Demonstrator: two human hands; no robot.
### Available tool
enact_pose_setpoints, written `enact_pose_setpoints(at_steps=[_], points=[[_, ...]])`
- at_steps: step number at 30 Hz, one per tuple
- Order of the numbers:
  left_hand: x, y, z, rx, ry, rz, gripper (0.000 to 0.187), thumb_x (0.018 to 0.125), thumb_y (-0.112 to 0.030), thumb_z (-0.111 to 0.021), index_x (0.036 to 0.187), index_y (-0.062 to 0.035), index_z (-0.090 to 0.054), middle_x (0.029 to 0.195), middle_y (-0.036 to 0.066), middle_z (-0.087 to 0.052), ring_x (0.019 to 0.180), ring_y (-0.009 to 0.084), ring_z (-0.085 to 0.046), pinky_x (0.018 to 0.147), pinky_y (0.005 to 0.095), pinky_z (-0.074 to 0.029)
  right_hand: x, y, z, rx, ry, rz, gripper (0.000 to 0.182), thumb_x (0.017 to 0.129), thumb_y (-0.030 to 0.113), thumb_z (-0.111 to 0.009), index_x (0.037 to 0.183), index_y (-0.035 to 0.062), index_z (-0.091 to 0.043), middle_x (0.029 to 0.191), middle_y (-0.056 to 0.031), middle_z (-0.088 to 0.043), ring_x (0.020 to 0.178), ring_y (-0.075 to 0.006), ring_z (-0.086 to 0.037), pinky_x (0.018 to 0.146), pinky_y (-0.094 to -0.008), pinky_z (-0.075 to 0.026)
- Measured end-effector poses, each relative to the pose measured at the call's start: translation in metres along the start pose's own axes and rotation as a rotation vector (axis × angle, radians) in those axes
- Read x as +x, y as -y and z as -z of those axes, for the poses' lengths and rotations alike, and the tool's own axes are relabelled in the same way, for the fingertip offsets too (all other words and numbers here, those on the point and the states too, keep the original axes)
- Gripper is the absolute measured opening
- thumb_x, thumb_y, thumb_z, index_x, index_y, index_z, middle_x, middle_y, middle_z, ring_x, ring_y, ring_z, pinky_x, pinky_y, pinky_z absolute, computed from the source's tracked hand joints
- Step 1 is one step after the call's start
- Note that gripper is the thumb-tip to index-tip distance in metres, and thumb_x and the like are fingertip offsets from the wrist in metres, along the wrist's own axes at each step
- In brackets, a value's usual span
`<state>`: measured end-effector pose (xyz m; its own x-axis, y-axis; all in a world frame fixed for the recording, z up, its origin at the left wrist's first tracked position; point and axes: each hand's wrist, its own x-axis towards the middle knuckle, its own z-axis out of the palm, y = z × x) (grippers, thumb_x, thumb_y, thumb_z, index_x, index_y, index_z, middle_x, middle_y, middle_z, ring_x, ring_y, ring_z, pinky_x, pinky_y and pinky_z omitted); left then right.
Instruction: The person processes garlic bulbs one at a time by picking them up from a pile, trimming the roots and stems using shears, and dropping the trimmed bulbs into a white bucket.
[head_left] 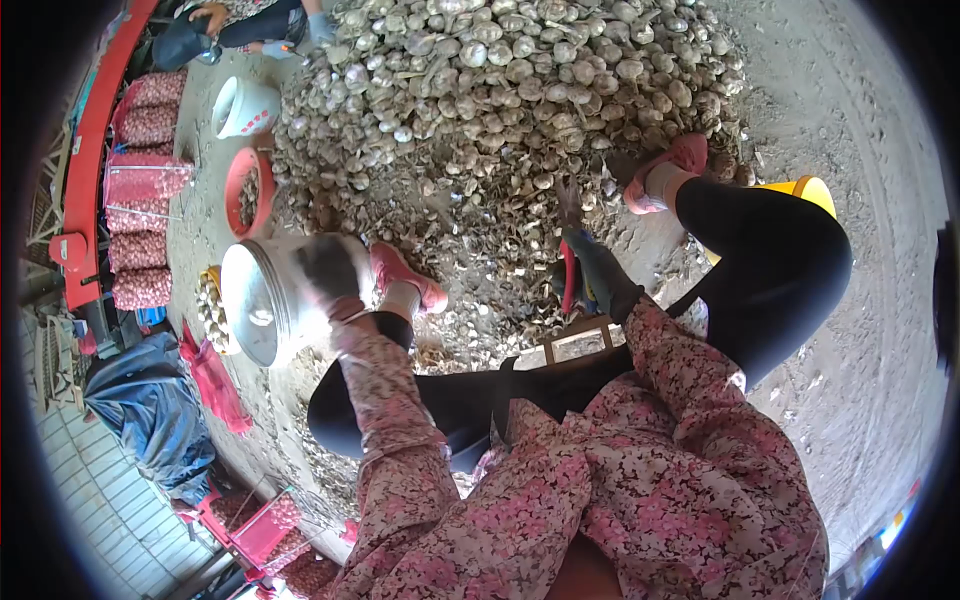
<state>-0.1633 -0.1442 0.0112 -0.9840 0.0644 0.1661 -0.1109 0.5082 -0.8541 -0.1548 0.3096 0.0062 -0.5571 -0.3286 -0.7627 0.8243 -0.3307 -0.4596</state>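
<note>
My left hand [328, 265], in a dark glove, is smeared by motion beside the white bucket [284, 300]. Its fingers cannot be made out, nor whether anything is in them. A pale bulb shows inside that bucket. My right hand [598, 272], in a grey glove, is closed around red-handled pruning shears [569, 278], low between my knees. The blades are hard to make out against the litter. Ahead of both hands rises a large heap of garlic bulbs [520, 75], with loose skins and stems along its near edge.
Left of the heap stand a red tub [262, 195], another white bucket [245, 108] and a container of bulbs [212, 310]. Filled mesh sacks [140, 215] line a red frame [95, 150]. A co-worker [250, 30] sits at upper left. A yellow container [812, 192] is behind my right knee.
</note>
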Motion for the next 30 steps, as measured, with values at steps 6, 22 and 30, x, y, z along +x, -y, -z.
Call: enact_pose_setpoints(at_steps=[6, 22, 30], points=[[0.131, -0.171, 0.15, -2.015, 0.417, 0.299, 0.045, 0.086, -0.027, -0.063, 0.124, -0.0045, -0.054, 0.115, 0.01, -0.059, 0.099, 0.0261, -0.059, 0.089, 0.0391, -0.049, 0.011, 0.008, 0.005, -0.329, 0.032, 0.044, 0.035, 0.088, 0.042, -0.063, 0.091, 0.0073, -0.058, 0.069, -0.001, -0.058, 0.056, -0.0105, -0.056, 0.052, -0.0273, -0.047], [0.275, -0.301, 0.135, -1.61, 0.646, 0.22, 0.079, 0.069, -0.037, -0.078, 0.135, -0.0077, -0.044, 0.127, 0.019, -0.051, 0.11, 0.0329, -0.057, 0.092, 0.041, -0.049, 0.039, 0.015, 0.023, -0.654, -0.356, 0.415, 0.046, 0.084, 0.035, -0.066, 0.114, 0.0028, -0.052, 0.09, -0.0149, -0.064, 0.08, -0.0283, -0.063, 0.071, -0.0366, -0.05], [0.147, -0.229, 0.188, -1.945, 0.698, 0.282, 0.063, 0.067, -0.024, -0.083, 0.112, 0.0023, -0.048, 0.104, 0.015, -0.062, 0.092, 0.0231, -0.061, 0.08, 0.0342, -0.05, 0.026, 0.027, 0.016, -1.402, -0.597, 0.668, 0.061, 0.081, 0.041, -0.058, 0.126, 0.0013, -0.046, 0.093, -0.0164, -0.061, 0.083, -0.0336, -0.061, 0.075, -0.0448, -0.047]])
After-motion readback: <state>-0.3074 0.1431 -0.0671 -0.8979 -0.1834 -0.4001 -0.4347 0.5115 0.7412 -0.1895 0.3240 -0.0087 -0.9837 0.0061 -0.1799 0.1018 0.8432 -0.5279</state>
